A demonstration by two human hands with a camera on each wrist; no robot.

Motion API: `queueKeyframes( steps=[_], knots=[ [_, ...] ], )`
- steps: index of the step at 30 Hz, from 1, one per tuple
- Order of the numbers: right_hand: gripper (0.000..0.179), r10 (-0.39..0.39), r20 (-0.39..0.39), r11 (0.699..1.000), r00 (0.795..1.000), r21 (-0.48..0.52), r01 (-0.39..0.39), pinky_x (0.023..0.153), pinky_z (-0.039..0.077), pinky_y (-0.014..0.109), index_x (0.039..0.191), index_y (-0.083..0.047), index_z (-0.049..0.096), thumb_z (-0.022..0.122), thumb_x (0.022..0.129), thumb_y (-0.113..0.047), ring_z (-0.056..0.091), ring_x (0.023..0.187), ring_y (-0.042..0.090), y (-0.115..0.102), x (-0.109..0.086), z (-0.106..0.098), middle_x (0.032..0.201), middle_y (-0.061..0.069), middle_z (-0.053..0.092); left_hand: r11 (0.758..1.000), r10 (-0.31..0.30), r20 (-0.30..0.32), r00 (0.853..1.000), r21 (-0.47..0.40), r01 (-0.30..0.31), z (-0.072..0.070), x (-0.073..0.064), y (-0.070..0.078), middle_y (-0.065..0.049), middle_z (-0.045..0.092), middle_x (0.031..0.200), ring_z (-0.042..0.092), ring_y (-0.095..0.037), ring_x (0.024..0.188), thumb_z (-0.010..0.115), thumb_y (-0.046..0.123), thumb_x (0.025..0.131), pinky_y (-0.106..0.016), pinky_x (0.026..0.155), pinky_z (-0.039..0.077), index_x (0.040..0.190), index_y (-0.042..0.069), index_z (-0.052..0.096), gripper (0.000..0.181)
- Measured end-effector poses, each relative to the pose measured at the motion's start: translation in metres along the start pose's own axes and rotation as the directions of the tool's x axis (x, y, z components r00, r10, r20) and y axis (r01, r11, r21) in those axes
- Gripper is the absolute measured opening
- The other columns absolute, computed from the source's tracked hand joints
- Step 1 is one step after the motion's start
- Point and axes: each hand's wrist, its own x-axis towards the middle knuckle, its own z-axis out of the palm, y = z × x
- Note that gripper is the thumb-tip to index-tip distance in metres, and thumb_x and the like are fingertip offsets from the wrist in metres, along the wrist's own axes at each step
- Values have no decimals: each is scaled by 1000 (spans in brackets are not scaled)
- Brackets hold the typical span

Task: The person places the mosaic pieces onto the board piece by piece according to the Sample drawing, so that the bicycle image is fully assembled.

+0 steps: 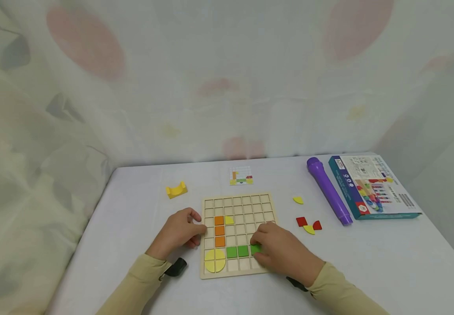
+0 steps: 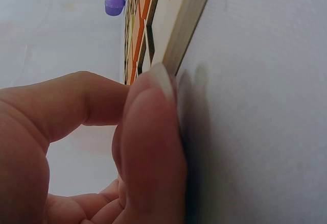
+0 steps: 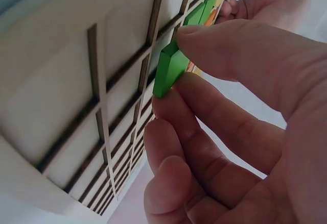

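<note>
Plainly the right hand (image 1: pixel 282 248), the nearer one, pinches a green tile (image 3: pixel 173 69) between thumb and fingertips, tilted against the grid board (image 1: pixel 230 275), two green squares (image 1: pixel 242 251) just left of those fingers, while the left hand (image 1: pixel 177 232) sits loosely bent beside its edge.

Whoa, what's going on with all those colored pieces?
Someone is putting colored pieces on a wooden grid board. Their right hand pinches a green tile, tilted, in line with two green squares that are in place. Their left hand is at the board's left edge. Three orange squares and a yellow circle are on the board too. Two red and two yellow loose pieces lie on the table to the right.
</note>
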Motion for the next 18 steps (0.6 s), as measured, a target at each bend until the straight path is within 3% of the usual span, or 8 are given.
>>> queueKeyframes(
  steps=[18],
  knots=[
    [15,-7,-12,999,1000,-39,6,83,57,28,105,-18,81,83,91,-22,54,92,7,-1,1,3,98,-9,67,1000,2,0,1000,5,-2,0,0,0,-9,70,69,69,-19,57,80,19,88,-31,57,59,111,9,63,30]
  ],
)
